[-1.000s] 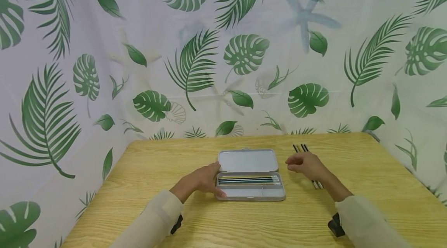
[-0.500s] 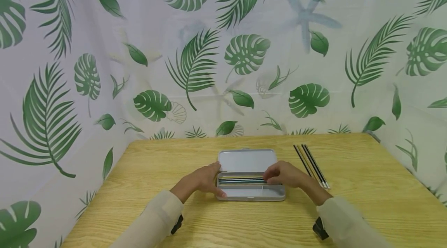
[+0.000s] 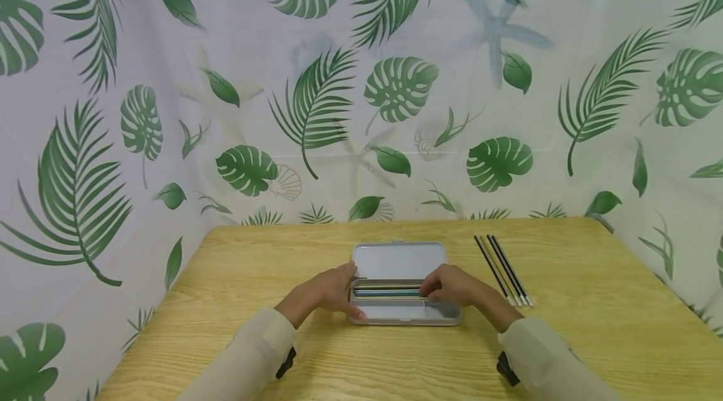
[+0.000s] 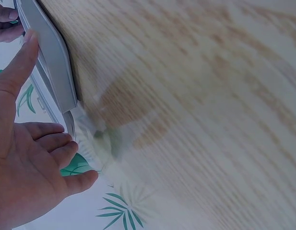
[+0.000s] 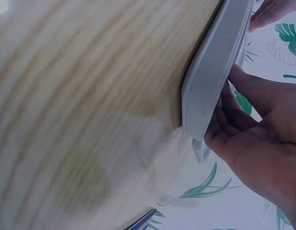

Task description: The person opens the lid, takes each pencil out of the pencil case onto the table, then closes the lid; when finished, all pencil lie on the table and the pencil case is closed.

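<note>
A grey pencil case [image 3: 405, 322] lies with its lid [image 3: 401, 259] folded back. Pencils [image 3: 386, 293] fill its long rear compartment. My left hand [image 3: 334, 291] spans the case's left end, thumb at the front rim and fingers by the hinge; in the left wrist view its fingers [image 4: 47, 143] are spread loosely. My right hand [image 3: 452, 286] reaches over the right end, its curled fingers and thumb pinching at the pencils and covering their right ends. In the right wrist view, the right thumb [image 5: 248, 84] is at the case's edge, the other fingertips hidden behind its wall.
Several more pencils [image 3: 503, 270] lie side by side on the wooden table [image 3: 271, 250], right of the case. The front of the case has a wide compartment [image 3: 390, 312] and a smaller one at the right. A leaf-patterned curtain [image 3: 339, 106] rises behind the table.
My right hand has moved left from beside the loose pencils into the case, then slightly farther left. The pencils inside look shifted. My left hand has stayed in place.
</note>
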